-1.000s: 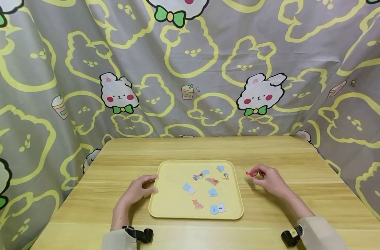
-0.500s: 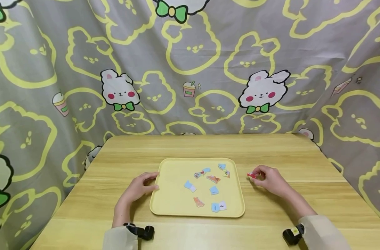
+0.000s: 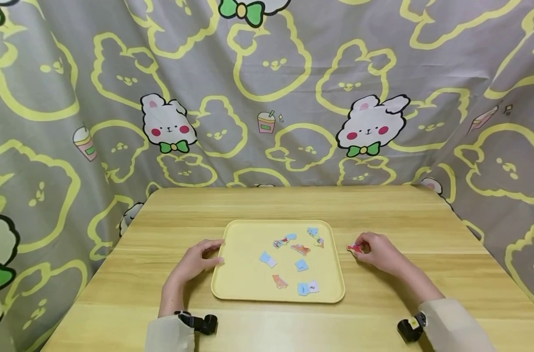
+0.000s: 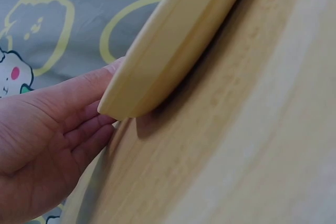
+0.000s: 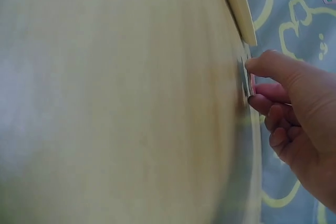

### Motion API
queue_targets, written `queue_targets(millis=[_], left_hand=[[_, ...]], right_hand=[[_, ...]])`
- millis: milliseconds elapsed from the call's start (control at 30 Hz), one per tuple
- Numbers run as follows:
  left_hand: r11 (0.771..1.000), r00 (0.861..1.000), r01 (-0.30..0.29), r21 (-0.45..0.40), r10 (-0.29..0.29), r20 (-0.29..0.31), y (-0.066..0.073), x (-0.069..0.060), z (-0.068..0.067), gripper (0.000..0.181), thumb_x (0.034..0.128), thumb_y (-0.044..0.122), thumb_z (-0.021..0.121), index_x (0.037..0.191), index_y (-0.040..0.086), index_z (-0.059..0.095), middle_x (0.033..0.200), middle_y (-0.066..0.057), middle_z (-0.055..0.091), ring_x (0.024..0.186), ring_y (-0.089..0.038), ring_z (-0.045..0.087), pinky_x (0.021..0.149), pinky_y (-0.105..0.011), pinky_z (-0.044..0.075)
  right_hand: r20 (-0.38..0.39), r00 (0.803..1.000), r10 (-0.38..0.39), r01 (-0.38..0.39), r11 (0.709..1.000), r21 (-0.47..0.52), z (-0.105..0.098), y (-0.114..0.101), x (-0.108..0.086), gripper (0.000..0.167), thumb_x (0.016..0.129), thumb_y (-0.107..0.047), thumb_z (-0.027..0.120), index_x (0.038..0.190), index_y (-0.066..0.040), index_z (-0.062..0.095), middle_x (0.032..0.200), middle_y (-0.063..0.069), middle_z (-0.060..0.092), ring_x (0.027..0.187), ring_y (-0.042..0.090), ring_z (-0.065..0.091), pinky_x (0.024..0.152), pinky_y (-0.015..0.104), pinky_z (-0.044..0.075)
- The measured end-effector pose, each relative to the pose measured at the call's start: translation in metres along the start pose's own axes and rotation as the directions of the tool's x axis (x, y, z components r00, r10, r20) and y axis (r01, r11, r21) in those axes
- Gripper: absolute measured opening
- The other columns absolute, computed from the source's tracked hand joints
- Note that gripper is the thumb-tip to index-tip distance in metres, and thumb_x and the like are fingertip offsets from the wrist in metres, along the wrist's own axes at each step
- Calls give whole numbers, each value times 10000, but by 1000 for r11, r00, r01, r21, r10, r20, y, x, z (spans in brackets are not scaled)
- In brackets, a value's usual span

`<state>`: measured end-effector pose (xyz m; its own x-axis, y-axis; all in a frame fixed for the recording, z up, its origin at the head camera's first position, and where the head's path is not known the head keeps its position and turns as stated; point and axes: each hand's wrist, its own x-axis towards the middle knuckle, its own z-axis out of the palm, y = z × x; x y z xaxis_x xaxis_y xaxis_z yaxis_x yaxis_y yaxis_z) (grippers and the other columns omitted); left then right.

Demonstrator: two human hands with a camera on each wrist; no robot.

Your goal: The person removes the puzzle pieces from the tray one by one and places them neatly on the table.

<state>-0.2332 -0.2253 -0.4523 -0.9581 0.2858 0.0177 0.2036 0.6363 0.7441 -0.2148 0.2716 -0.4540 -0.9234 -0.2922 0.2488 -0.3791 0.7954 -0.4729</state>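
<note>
In the head view a yellow tray (image 3: 245,288) lies on the wooden table, bearing several small picture jigsaw pieces, such as a blue piece (image 3: 301,265), an orange piece (image 3: 280,281) and a blue-and-lilac piece (image 3: 267,259). My left hand (image 3: 197,259) holds the tray's left rim; in the left wrist view its thumb (image 4: 100,77) reaches over the rim, other fingers below. Right of the tray, my right hand (image 3: 383,254) pinches a red puzzle piece (image 3: 353,248) between thumb and fingertips. The right wrist view shows this piece (image 5: 249,80) edge-on, its picture mostly hidden.
The wooden table (image 3: 267,203) extends around the tray on all sides. Behind and beside it hangs a grey curtain (image 3: 249,156) printed with yellow outlines and white rabbits. A black wrist camera (image 3: 198,322) sits on the left wrist, another wrist camera (image 3: 411,329) on the right.
The head view has tilted slightly downwards relative to the hands' surroundings, shifting the tray up in the picture. My right hand has come slightly nearer with the red puzzle piece, which has turned a little.
</note>
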Motion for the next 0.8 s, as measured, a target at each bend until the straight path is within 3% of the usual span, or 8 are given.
queue_targets(millis=[267,500,800], left_hand=[[1000,1000,4,-6,-4,9,0,-2,-1,539,871,245,742,1365,104,581,1356,-136,598,1321,-354,509,1139,-521,375],[1000,1000,-11,4,11,10,1,-2,-1,540,880,252,732,1369,84,574,1367,-158,588,1317,-372,507,1132,-535,376],[1000,1000,-7,-23,8,8,-1,-1,0,536,869,235,744,1360,91,583,1369,-145,591,1313,-352,518,1136,-521,380]], right_hand=[[63,998,-13,17,997,-69,-2,-6,4,104,774,-54,740,789,-57,638,712,-25,585,649,41,478,572,195,429],[61,996,-59,66,992,-105,-3,-11,6,117,775,-53,746,768,-45,630,691,-11,554,636,57,440,555,202,389],[58,996,-68,75,989,-129,-4,-10,4,135,784,-90,780,780,-32,658,705,-9,581,656,54,465,573,216,427]])
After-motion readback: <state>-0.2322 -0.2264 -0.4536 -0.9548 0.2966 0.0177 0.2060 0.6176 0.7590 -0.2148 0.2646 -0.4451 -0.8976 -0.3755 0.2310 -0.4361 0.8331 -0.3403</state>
